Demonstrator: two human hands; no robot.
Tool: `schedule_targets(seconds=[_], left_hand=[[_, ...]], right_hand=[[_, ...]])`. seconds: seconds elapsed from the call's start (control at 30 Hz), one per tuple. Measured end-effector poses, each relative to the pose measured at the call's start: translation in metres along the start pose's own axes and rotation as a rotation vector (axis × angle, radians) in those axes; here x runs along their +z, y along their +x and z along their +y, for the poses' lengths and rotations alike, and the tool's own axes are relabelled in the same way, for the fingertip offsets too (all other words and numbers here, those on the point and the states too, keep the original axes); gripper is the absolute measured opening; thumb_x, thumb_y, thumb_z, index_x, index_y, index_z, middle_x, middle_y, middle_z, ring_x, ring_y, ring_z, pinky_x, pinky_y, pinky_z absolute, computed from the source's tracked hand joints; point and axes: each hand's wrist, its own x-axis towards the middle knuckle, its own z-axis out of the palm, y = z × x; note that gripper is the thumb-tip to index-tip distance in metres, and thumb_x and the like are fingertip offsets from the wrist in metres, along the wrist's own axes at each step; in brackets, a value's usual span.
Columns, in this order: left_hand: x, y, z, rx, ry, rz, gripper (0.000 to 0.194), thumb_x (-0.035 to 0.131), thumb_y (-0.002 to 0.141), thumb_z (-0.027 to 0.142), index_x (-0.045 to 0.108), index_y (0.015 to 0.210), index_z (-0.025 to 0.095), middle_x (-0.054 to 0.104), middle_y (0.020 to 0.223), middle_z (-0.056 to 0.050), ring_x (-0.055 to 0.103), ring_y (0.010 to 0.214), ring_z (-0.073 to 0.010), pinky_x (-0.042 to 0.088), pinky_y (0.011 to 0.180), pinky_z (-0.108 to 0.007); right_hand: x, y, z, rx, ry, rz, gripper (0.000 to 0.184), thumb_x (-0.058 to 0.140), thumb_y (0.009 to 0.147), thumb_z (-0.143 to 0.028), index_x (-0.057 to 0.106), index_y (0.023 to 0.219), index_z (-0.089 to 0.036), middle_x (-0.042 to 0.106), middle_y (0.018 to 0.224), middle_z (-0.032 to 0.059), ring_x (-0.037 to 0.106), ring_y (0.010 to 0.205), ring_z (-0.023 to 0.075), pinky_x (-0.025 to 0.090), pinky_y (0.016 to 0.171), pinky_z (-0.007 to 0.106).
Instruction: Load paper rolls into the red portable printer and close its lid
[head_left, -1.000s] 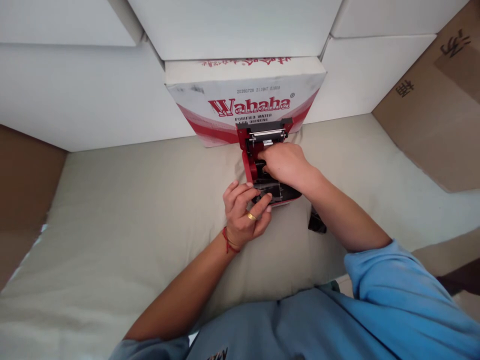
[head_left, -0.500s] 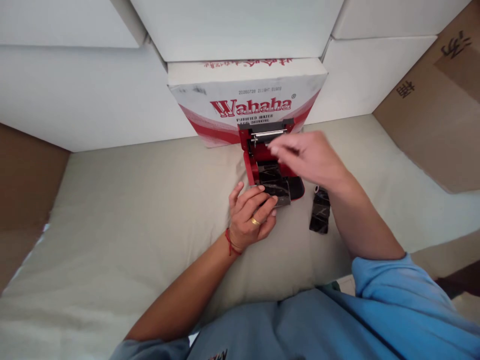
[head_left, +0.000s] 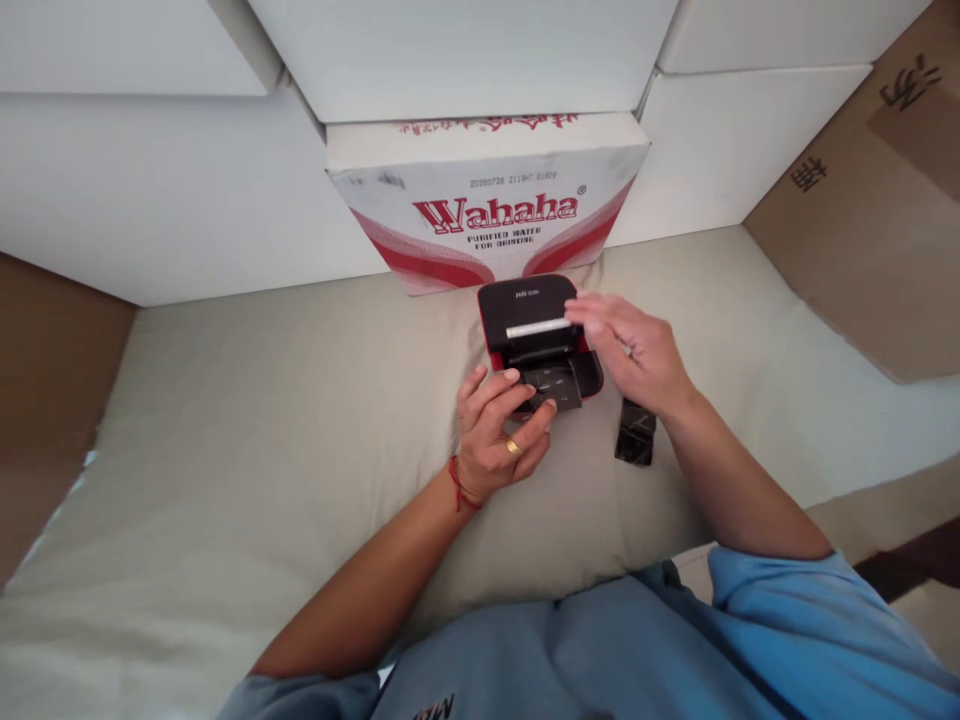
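Note:
A small red-and-black machine (head_left: 525, 305) with a hinged lid sits in front of me, its black lid top and a white bar across it showing. From its front comes a dark, shiny strip (head_left: 561, 388). My left hand (head_left: 499, 425) has its fingertips bent over the left side of that strip, gripping its edge; the thumb is mostly hidden. At the lid's right side, the fingertips of my right hand (head_left: 630, 345) rest against it, fingers stretched out and thumb apart. A folded dark piece (head_left: 636, 432) lies on the cloth below my right hand.
Behind the machine stands a white-and-red Wahaha carton (head_left: 495, 215), with white boxes (head_left: 465, 60) stacked around it. Brown cardboard (head_left: 862, 220) stands at the right and another brown panel (head_left: 52, 370) at the left. Pale cloth (head_left: 262, 420) covers the surface.
The machine's lid has swung down from upright towards me, hiding the red inside. My right hand has lowered with it and its fingers have straightened. My left hand has barely moved.

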Motion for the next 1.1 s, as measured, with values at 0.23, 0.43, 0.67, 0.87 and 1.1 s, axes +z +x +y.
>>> schedule_targets(seconds=[0.23, 0.43, 0.67, 0.87, 1.1], left_hand=[[0.000, 0.002, -0.004, -0.027, -0.106, 0.012, 0.051, 0.071, 0.096, 0.029, 0.066, 0.146, 0.036, 0.077, 0.127, -0.005, 0.069, 0.137, -0.0272, 0.044, 0.130, -0.057], [-0.009, 0.013, -0.023, -0.325, -0.227, -0.046, 0.054, 0.041, 0.113, 0.035, 0.045, 0.167, 0.028, 0.081, 0.137, -0.007, 0.071, 0.142, -0.0242, 0.026, 0.139, -0.059], [-0.013, 0.021, -0.022, -0.416, -0.202, -0.095, 0.043, 0.049, 0.112, 0.033, 0.060, 0.153, 0.028, 0.084, 0.124, -0.005, 0.078, 0.125, -0.0242, 0.037, 0.132, -0.057], [0.003, 0.012, -0.033, -0.629, -0.528, 0.017, 0.059, 0.068, 0.102, 0.044, 0.048, 0.158, 0.038, 0.071, 0.140, -0.007, 0.066, 0.141, -0.0254, 0.048, 0.127, -0.051], [0.008, 0.002, -0.050, -0.836, -0.684, -0.094, 0.085, 0.071, 0.099, 0.057, 0.023, 0.169, 0.055, 0.041, 0.179, -0.004, 0.042, 0.168, -0.0303, 0.050, 0.127, -0.056]], right_hand=[[0.015, -0.034, 0.004, -0.037, -0.011, -0.020, 0.043, 0.053, 0.113, -0.044, 0.073, 0.146, -0.026, 0.069, 0.159, 0.0113, 0.055, 0.159, 0.0264, 0.044, 0.132, 0.057], [0.017, -0.033, -0.004, -0.012, -0.064, 0.008, 0.040, 0.051, 0.114, -0.042, 0.075, 0.140, -0.023, 0.072, 0.155, 0.0112, 0.059, 0.156, 0.0262, 0.037, 0.134, 0.058], [0.018, -0.034, -0.008, -0.005, -0.210, -0.023, 0.038, 0.049, 0.114, -0.037, 0.076, 0.139, -0.025, 0.072, 0.155, 0.0095, 0.061, 0.154, 0.0252, 0.029, 0.137, 0.057], [0.026, -0.035, -0.001, -0.014, -0.207, 0.028, 0.039, 0.048, 0.113, -0.036, 0.077, 0.138, -0.027, 0.074, 0.154, 0.0087, 0.060, 0.154, 0.0252, 0.034, 0.135, 0.056], [0.031, -0.055, 0.002, -0.221, -0.123, 0.076, 0.036, 0.054, 0.108, -0.047, 0.087, 0.118, -0.034, 0.081, 0.141, 0.0042, 0.063, 0.147, 0.0327, 0.046, 0.127, 0.063]])
